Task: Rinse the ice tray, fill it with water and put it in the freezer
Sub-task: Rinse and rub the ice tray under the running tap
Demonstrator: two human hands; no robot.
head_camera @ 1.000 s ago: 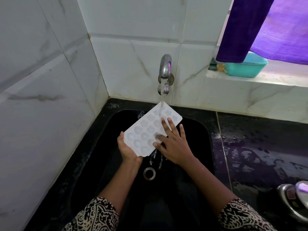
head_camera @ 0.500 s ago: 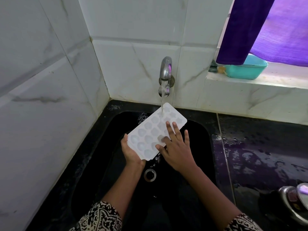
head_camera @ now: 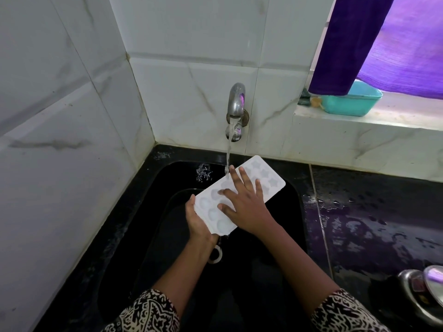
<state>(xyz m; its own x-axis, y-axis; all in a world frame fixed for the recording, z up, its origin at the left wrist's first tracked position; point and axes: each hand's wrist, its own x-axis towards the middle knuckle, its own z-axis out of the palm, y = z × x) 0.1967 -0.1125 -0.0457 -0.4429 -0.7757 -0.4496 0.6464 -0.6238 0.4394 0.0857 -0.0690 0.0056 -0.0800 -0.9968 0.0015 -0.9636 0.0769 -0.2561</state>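
Tray point(head_camera: 268, 174) white, wet (star and oval cells).

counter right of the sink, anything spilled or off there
Yes: water lies in puddles and droplets on the black counter right of the sink. The ice tray is tilted under the tap, but the left hand grips it.

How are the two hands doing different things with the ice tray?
The left hand grips the ice tray's near end from below; the right hand lies flat on top, fingers spread. Water lands by the right hand's fingertips, far from the left hand. Both touch the tray.
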